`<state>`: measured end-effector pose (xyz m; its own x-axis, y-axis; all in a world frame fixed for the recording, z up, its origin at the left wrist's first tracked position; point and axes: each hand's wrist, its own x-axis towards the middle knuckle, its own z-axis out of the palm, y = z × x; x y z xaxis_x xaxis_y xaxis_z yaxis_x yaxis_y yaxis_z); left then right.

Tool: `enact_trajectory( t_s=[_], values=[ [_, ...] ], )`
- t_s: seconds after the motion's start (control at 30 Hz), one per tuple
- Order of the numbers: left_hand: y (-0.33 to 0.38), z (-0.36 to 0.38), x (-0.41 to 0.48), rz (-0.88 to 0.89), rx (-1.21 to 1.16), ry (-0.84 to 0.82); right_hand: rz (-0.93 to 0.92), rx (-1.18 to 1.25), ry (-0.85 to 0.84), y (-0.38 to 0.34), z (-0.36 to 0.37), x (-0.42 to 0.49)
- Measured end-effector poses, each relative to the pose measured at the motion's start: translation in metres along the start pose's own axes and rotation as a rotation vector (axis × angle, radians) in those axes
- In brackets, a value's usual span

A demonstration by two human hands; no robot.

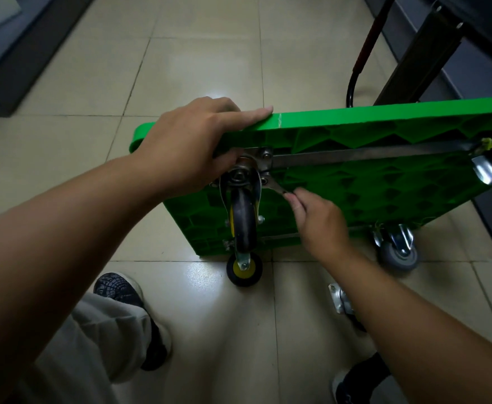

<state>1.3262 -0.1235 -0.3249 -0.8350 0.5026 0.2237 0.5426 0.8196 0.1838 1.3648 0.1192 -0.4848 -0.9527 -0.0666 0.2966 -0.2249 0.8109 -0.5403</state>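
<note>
Left hand (186,144) arches above the caster (243,211), its grip clamped on the top edge of the upended green cart (355,118), while the right hand (317,220), just right of that caster, pinches a wrench (274,186).

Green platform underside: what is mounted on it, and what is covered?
The green platform shows ribbing, a metal strip, an upper black-and-yellow caster and a grey caster. The left grip covers part of the upper caster's mounting plate; the right grip pinches a wrench.
</note>
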Motion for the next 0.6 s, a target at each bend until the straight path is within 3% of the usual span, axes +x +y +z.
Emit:
enact_trajectory(
  t_s=[0.17, 0.27, 0.37, 0.5, 0.6],
  values=[
    [0.000, 0.000, 0.000, 0.000, 0.003, -0.008, 0.383, 0.594, -0.165, -0.038, 0.053, -0.013],
    [0.000, -0.001, 0.000, 0.012, 0.005, -0.016, 0.434, 0.664, -0.177, -0.049, 0.057, -0.017],
    [0.001, -0.003, -0.001, 0.011, -0.011, -0.016, 0.341, 0.452, -0.176, -0.021, 0.035, -0.031],
    [0.002, -0.003, -0.002, 0.008, -0.025, -0.016, -0.086, -0.308, -0.252, 0.035, -0.027, -0.047],
    [0.002, -0.003, -0.002, 0.003, -0.015, -0.021, -0.405, -0.505, -0.333, 0.039, -0.073, -0.036]
  ],
)
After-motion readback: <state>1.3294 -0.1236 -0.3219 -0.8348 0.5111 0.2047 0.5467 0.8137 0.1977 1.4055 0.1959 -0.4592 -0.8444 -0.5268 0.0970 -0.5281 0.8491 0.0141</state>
